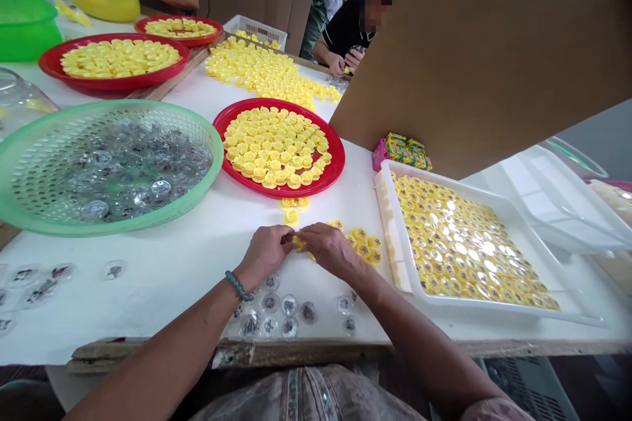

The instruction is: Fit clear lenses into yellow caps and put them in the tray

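Fingertips: the left hand [268,251] and right hand [326,247] meet over the table [172,289], fingers curled and drawn close at a small yellow piece [298,243] – mostly hidden, so I cannot tell whether either one truly pinches it.
Yellow piece: at the fingertips, just beyond the clear discs; looks like thin moulded plastic, so probably very light and fairly stiff, likely to crease if squeezed hard. Best held by its outer rim.
Clear discs [289,304]: between the forearms, near the table edge, with dark printed pictures; likely smooth and slippery, easiest lifted by the edge, keeping fingers off the glossy middle.
Pictured yellow pieces [365,243]: clustered just beside the right hand, dark prints at their centres.
Red plate [338,151]: beyond the hands, spread with plain yellow pieces; a few more lie on the table just in front of it.
White tray [577,312]: right of the right hand, filled with shiny pictured pieces in rows.
Green basket [99,228]: to the left, holding a heap of clear discs.
Packets [407,150]: green and yellow, behind the tray – their print is too small to read.
Lettering: none legible on the discs either; only dark figures show.
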The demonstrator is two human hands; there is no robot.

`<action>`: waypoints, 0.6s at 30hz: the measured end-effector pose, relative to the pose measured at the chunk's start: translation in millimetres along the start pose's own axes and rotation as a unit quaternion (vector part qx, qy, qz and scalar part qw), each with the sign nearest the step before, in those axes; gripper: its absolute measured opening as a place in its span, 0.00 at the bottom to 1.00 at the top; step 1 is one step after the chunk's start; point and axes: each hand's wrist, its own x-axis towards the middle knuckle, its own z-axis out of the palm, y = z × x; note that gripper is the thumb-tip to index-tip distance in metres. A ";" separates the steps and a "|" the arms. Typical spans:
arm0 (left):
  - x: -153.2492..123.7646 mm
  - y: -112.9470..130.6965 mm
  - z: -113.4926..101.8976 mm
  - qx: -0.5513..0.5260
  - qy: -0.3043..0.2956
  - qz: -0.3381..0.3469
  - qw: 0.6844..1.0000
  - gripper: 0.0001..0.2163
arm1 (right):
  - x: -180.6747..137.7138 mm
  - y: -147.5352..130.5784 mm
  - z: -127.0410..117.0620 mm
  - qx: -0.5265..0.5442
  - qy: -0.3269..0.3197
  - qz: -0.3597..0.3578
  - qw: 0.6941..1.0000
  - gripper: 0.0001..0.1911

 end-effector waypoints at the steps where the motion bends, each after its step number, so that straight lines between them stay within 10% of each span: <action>1: 0.4 0.2 -0.2 -0.001 0.001 0.001 1.000 0.06 | 0.1 -0.5 -0.1 -0.015 -0.009 -0.004 1.000 0.09; 18: 10.9 4.4 12.2 -0.282 -0.030 -0.222 0.933 0.16 | 18.4 -0.2 -10.1 0.026 -0.063 0.086 0.994 0.06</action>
